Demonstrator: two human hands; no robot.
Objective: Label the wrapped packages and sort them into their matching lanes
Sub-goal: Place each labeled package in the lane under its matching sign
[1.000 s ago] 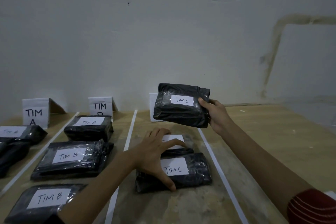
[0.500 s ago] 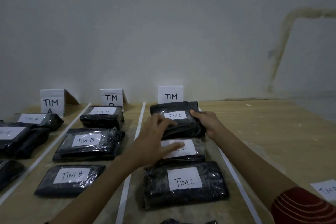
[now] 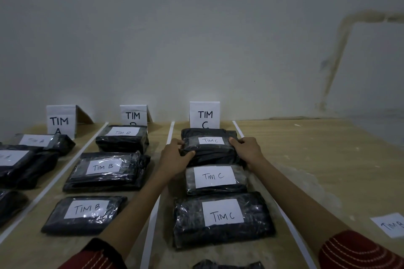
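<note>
A black wrapped package labelled TIM C (image 3: 209, 148) lies at the far end of the third lane, just before the standing TIM C sign (image 3: 204, 116). My left hand (image 3: 175, 157) grips its left end and my right hand (image 3: 247, 152) grips its right end. Two more TIM C packages (image 3: 215, 179) (image 3: 223, 218) lie nearer to me in the same lane. The middle lane holds three TIM B packages (image 3: 105, 169) below the TIM B sign (image 3: 133, 114). Packages labelled for A (image 3: 37, 141) fill the left lane by the TIM A sign (image 3: 60, 122).
White tape strips (image 3: 153, 214) mark the lanes on the wooden table (image 3: 317, 159). A loose paper label (image 3: 391, 225) lies at the right edge. Another black package (image 3: 227, 265) shows at the bottom edge. A grey wall stands right behind the signs.
The package was carried in the air by my right hand, then lowered onto the far end of the C lane. My left hand left the nearer packages and took its left end.
</note>
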